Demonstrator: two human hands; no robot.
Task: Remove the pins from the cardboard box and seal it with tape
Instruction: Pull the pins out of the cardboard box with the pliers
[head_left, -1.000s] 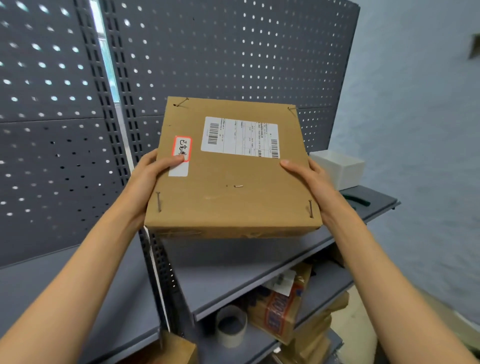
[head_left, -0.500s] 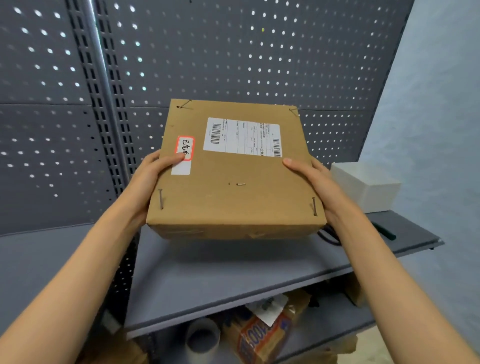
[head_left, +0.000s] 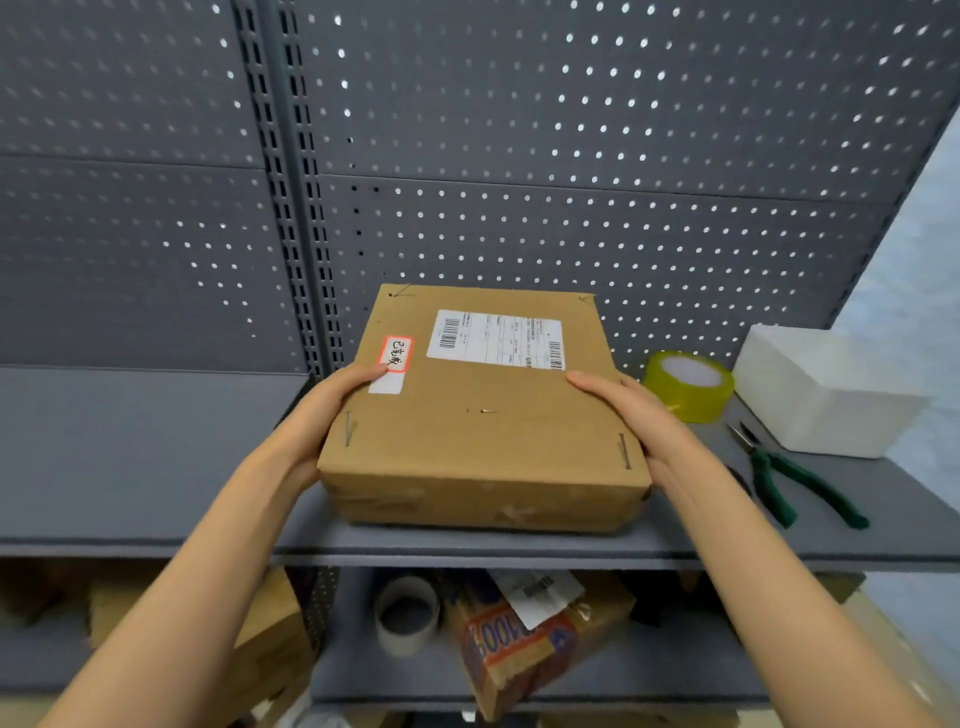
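A flat brown cardboard box (head_left: 483, 431) with a white shipping label and a red-bordered sticker sits on the grey shelf (head_left: 156, 457). Metal pins show at its corners, such as the front-left pin (head_left: 348, 429) and front-right pin (head_left: 625, 451), with a small one at mid-top (head_left: 485, 411). My left hand (head_left: 332, 410) grips the box's left side, thumb on top. My right hand (head_left: 628, 415) grips its right side the same way. A yellow tape roll (head_left: 688, 384) stands just right of the box. Green-handled pliers (head_left: 795, 478) lie further right.
A white foam box (head_left: 826, 389) stands at the shelf's right end. Grey pegboard (head_left: 571, 156) backs the shelf. On the lower shelf lie a tape core (head_left: 408, 616), a printed carton (head_left: 519, 644) and brown boxes (head_left: 270, 639).
The box has come down from the air onto the shelf, both hands still on its sides. The view has shifted, and the tape roll and pliers have come into sight.
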